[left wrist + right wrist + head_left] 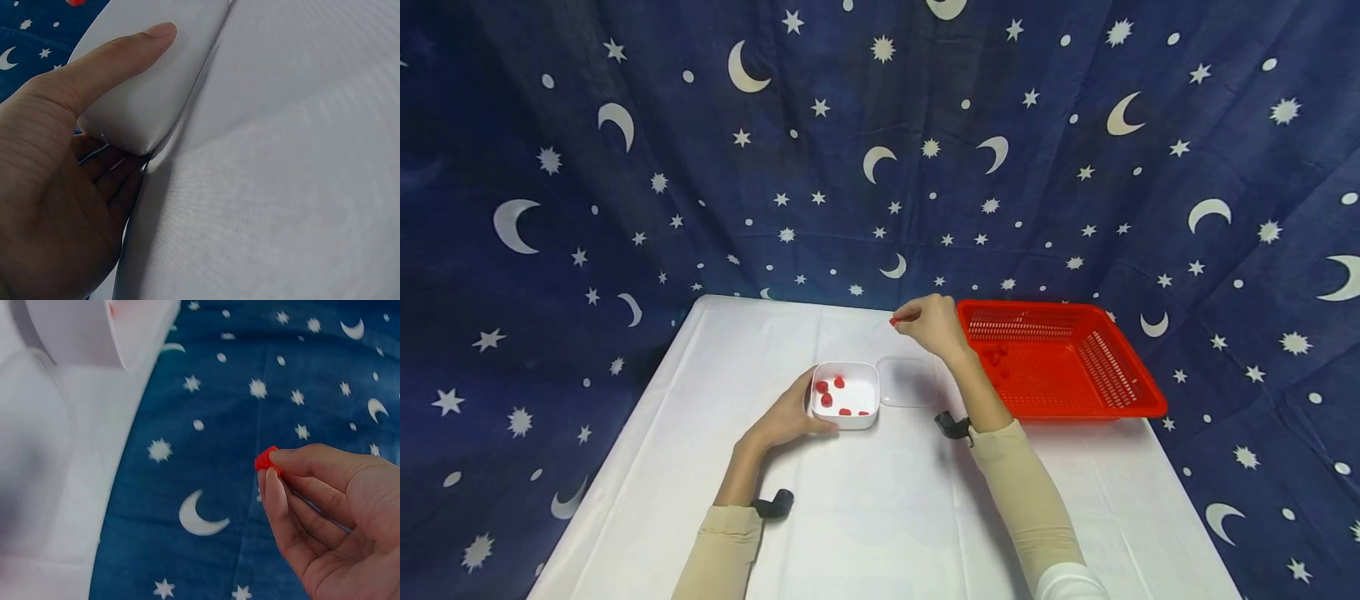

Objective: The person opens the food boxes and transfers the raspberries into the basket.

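Observation:
A white square food container (844,423) stands on the table with several raspberries (826,400) inside, mostly toward its left and near sides. My left hand (792,412) grips it from the left. In the left wrist view the thumb (134,53) lies along the container's wall, the other fingers partly hidden behind its corner. Up and to the right, my right hand (934,325) pinches a small red bumpy raspberry (267,459) between thumb and fingertips, raised above the table's far side. Under that forearm, a clear lid (904,383) lies flat beside the container.
A red plastic basket (1060,375) with slotted walls sits at the right of the table, several more raspberries (997,357) at its left end. White cloth (865,517) covers the table. A dark blue star-and-moon curtain (850,167) hangs behind its far edge.

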The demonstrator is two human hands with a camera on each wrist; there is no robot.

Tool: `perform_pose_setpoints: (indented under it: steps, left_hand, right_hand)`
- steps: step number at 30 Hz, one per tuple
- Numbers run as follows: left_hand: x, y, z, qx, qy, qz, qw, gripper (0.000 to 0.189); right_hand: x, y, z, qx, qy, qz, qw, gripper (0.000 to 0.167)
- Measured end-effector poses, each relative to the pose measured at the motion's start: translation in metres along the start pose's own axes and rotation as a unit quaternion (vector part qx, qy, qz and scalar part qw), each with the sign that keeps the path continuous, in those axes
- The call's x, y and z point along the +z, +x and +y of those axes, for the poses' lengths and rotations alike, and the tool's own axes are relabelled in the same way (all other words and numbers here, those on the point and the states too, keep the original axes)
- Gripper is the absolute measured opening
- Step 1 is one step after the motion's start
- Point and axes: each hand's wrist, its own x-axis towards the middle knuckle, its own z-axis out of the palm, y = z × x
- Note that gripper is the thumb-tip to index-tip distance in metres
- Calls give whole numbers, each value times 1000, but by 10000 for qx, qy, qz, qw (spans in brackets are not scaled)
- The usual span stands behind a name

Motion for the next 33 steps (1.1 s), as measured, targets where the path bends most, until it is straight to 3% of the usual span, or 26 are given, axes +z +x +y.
perform_pose_setpoints:
  steps: [4,17,33]
  left_hand:
    - [0,2,-3,117,-8,6,9999,133]
    - [0,3,-6,120,121,-19,9999,134]
    - [1,3,-5,85,52,24,9999,133]
  right_hand:
    - [-18,4,7,44,-11,310,9995,13]
    - [-71,6,42,847,-103,883,9924,14]
    - [-96,2,97,1648,-400,866,9817,17]
